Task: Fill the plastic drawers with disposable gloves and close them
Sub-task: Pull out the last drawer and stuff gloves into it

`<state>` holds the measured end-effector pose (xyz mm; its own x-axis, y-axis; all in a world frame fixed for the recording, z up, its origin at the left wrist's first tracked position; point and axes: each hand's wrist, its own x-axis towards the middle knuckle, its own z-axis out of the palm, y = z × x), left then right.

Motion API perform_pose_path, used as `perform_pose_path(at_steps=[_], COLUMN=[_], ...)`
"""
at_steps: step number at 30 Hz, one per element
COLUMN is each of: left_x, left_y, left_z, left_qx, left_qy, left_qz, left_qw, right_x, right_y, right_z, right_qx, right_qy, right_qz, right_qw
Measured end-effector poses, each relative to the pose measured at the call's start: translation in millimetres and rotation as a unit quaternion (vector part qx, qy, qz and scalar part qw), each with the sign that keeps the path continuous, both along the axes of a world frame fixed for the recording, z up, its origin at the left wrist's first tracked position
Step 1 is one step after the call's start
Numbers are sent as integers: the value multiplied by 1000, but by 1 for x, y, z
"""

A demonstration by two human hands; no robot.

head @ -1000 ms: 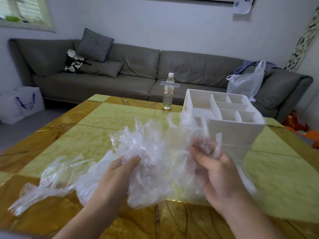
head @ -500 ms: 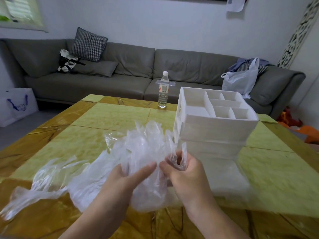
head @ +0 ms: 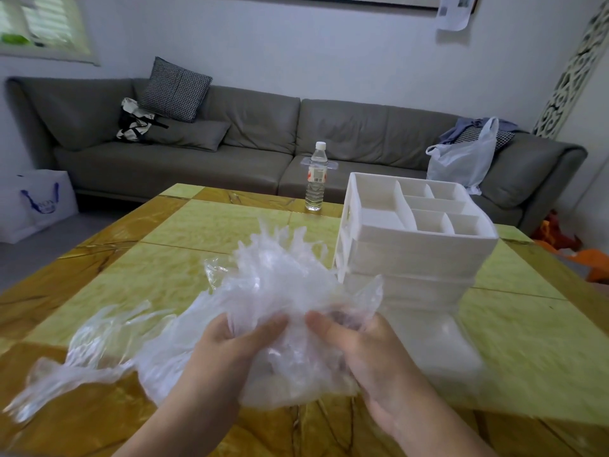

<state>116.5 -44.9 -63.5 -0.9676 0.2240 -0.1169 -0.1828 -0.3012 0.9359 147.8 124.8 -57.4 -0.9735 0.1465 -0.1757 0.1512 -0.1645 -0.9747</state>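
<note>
Yellow-green desk [head: 197, 232], grey sofa [head: 230, 153] behind, and both hands are busy near the front edge: left hand [head: 227, 354] and right hand [head: 365, 351] each grip the crumpled heap of gloves [head: 273, 291]. White drawers [head: 412, 255] stand toward the right side, just beside the heap. Early days, I'd say: nothing visibly loaded. Drawer fronts face away, so open or closed is unclear.

Crinkled clear plastic gloves [head: 270, 291], matt white plastic drawers [head: 412, 255], glossy stone-look table [head: 197, 232]
</note>
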Motion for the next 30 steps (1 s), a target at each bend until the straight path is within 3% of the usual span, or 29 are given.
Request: perform_pose_path(at_steps=[5,11,16,21,25,27,30], left_x=[-1,-8,-3,3,1,1,2], left_y=[1,1,4,3,-6,-5,3], left_z=[1,-12,-2,-2,-7,-5,-4], left_qx=[66,55,58,32,72,67,-14], left_qy=[-68,-116,-63,-5,-27,9,81], left_qz=[19,62,-17,-94,-159,-195,-147], left_qw=[995,990,996,995,984,978,986], right_x=[-6,-11,-14,-14,-13,-15,-16], right_y=[5,10,11,4,1,1,0], right_z=[-9,-15,-19,-22,-23,-27,-30], right_qx=[25,34,31,98,152,171,180], right_qy=[54,63,67,93,97,85,84], right_qz=[-102,-124,-110,-63,-51,-61,-66], right_qw=[993,990,991,989,982,980,978])
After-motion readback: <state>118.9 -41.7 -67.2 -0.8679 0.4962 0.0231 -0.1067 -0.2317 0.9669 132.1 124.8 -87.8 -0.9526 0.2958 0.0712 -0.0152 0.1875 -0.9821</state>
